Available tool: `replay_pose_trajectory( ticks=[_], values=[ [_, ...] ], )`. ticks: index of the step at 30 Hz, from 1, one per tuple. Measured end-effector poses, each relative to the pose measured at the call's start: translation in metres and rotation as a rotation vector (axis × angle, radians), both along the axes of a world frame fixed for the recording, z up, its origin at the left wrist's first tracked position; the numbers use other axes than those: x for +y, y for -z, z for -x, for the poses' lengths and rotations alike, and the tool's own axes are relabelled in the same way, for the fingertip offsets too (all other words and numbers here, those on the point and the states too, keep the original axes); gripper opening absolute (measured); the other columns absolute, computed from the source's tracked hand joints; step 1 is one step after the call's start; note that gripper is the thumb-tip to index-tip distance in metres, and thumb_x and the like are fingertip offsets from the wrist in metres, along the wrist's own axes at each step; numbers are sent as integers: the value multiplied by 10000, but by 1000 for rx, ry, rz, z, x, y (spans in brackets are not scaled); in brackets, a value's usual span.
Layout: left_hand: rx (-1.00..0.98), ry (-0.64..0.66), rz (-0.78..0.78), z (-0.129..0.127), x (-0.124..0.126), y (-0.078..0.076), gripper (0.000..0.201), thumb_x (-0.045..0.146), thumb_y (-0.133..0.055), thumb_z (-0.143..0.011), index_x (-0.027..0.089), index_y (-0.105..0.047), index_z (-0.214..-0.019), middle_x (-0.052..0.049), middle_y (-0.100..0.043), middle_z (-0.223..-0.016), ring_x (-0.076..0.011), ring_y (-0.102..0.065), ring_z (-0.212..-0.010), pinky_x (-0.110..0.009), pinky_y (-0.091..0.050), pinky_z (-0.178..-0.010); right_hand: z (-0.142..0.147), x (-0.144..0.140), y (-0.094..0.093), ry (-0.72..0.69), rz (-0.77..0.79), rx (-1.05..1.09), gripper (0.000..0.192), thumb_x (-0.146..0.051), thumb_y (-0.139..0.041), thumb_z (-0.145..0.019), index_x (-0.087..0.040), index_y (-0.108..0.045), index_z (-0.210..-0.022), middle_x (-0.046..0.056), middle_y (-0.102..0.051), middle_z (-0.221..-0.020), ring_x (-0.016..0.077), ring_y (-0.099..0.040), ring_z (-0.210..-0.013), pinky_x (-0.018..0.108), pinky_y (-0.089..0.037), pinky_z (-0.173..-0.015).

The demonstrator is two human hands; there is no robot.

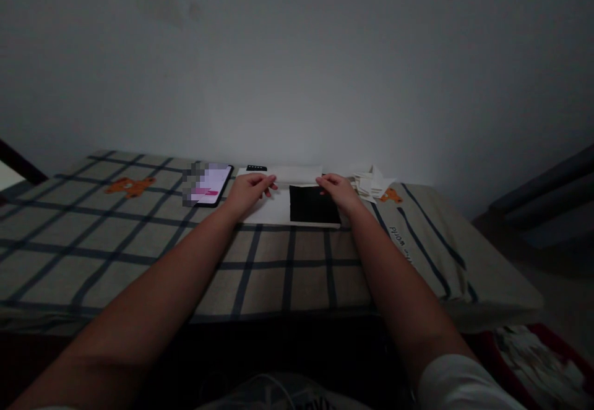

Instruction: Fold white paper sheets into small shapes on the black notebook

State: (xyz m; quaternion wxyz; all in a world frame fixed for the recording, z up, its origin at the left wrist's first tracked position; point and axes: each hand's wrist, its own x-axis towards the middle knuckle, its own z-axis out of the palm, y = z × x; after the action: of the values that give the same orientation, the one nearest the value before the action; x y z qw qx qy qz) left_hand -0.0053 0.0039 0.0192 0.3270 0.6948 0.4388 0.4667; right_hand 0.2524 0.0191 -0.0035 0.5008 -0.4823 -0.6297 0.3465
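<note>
Left hand (257, 188): thumb and forefinger pinch the white paper (297, 175) toward its left part. Right hand (337, 189): fingertips pinch its right end. The paper lies at the centre of the frame, over the upper part of a flat white pad (266, 213) with a black panel (314, 205), on the cloth-covered bench (139, 230).

Status: the paper appears partly folded; a raised fold seems to run between the hands, and shaping looks incomplete. Pointed paper pieces (371, 182), right of centre, appear already folded. The exact fold count cannot be read. A phone (211, 185) lies left of centre.
</note>
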Motion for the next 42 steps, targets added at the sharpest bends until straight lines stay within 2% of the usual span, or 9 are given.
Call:
replay_pose_trajectory(
  ticks=[5,11,16,21,24,27,31,36,42],
  values=[
    [-133,69,149,-4,0,2,308,449,-636,-727,161,-660,-832,-78,-669,-851,-149,-621,-690,-226,-419,-501,4,-2,-1,-76,61,198,267,-437,-666,-672,-183,-610,-736,-6,-614,-740,106,-548,-669,240,-457,-642],
    [-348,109,323,-6,7,10,395,325,-723,-644,180,-633,-1000,-86,-643,-1032,-169,-640,-797,-227,-498,-553,9,-4,-4,-116,102,296,230,-359,-690,-640,-182,-553,-695,-30,-576,-716,87,-538,-667,250,-490,-695],
    [-392,237,400,-8,7,12,481,207,-730,-621,203,-629,-1091,-93,-616,-1146,-155,-628,-847,-232,-514,-621,13,-3,-2,-66,141,362,268,-280,-689,-639,-195,-544,-850,-17,-622,-779,99,-581,-693,257,-507,-677],
    [-296,220,443,-10,2,10,341,211,-728,-602,156,-689,-936,-101,-679,-962,-135,-610,-688,-231,-472,-559,17,-6,-4,-60,142,429,424,-251,-682,-673,-233,-514,-1061,-14,-639,-801,122,-614,-734,285,-526,-704],
    [-265,184,430,-10,0,9,255,242,-734,-589,151,-695,-824,-79,-686,-821,-130,-588,-611,-231,-446,-519,19,-8,-9,-53,164,465,417,-276,-658,-718,-251,-515,-1109,2,-652,-881,122,-618,-751,296,-530,-730],
    [-252,163,420,-11,-2,8,241,264,-736,-583,147,-684,-787,-72,-677,-760,-132,-579,-577,-235,-433,-495,21,-11,-10,-149,234,505,267,-332,-635,-755,-221,-582,-992,28,-659,-917,117,-619,-727,285,-530,-717],
    [-228,152,417,-13,-4,6,230,280,-741,-575,158,-681,-760,-69,-678,-740,-132,-581,-567,-237,-438,-493,26,-14,-8,-250,337,481,183,-327,-675,-729,-174,-606,-802,40,-656,-812,102,-605,-672,248,-518,-678],
    [-81,154,387,-14,-10,1,204,333,-750,-577,157,-671,-641,-71,-660,-620,-147,-563,-496,-245,-409,-442,30,-16,-7,-239,326,458,190,-309,-691,-709,-167,-586,-780,33,-654,-779,101,-608,-687,230,-508,-679],
    [144,142,299,-10,-14,-3,312,461,-663,-678,161,-657,-596,-59,-633,-538,-134,-517,-431,-240,-321,-424,32,-17,-10,-242,298,488,187,-318,-675,-722,-169,-581,-787,20,-640,-752,95,-602,-664,232,-504,-674]
  ],
)
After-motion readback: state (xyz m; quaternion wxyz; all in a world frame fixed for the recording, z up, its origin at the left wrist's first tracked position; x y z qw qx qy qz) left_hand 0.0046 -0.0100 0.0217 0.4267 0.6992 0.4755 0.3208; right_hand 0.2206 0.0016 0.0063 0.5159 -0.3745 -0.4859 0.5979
